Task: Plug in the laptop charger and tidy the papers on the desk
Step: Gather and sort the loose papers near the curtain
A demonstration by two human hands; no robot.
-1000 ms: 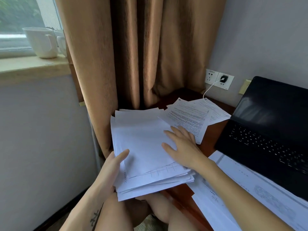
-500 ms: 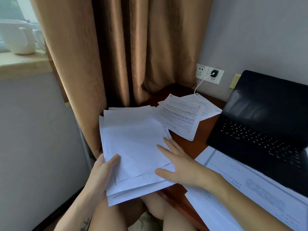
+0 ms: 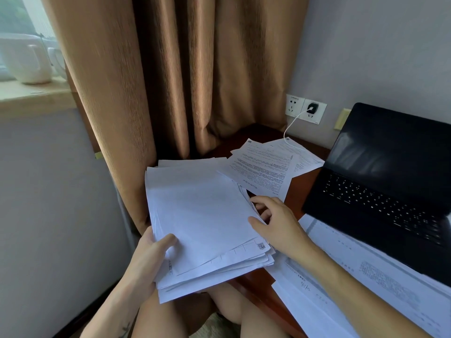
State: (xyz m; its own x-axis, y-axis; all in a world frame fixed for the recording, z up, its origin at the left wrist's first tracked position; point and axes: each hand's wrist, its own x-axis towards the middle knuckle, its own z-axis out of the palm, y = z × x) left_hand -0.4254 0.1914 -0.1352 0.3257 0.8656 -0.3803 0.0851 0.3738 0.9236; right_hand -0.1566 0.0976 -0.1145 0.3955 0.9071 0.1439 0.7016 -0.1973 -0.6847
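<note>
A thick stack of white papers [image 3: 202, 215] hangs over the desk's left corner. My left hand [image 3: 151, 254] grips its near left corner, thumb on top and fingers underneath. My right hand [image 3: 275, 225] holds the stack's right edge, thumb on the top sheet and fingers curled round the side. Two printed sheets [image 3: 263, 172] lie loose behind the stack. A black charger plug [image 3: 312, 109] sits in the wall socket [image 3: 314, 111], and its white cable [image 3: 291, 125] drops behind the sheets. The open black laptop [image 3: 380, 191] stands at the right.
More large printed sheets [image 3: 353, 276] lie under the laptop's front edge. The dark wooden desk [image 3: 297, 189] shows between the papers. A brown curtain [image 3: 170, 76] hangs close behind the stack. White mugs [image 3: 26, 62] stand on the window sill at the far left.
My right hand has slid from flat on top of the stack to its right edge, fingers now curling round it. My left thumb has closed over the near corner.
</note>
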